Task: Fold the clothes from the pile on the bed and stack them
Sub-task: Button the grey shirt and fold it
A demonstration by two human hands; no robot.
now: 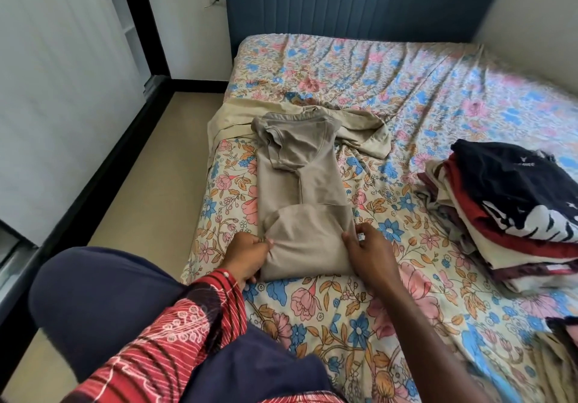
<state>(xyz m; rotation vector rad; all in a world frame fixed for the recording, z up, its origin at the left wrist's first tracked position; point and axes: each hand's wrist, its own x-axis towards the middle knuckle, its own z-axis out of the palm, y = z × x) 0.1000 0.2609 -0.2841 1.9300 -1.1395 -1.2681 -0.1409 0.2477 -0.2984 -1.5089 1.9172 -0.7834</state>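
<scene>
We had the stack (513, 215) mostly built far right; both hands (250, 254) (367, 247) pinched the half-folded tan shirt (301, 189); cream garment (366, 130) was left.

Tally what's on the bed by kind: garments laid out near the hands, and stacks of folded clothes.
Tan shirt being folded, both hands on it: 1
Cream garment lying behind it: 1
Stack of folded clothes, layers too many to count: 1
Total: 3
</scene>
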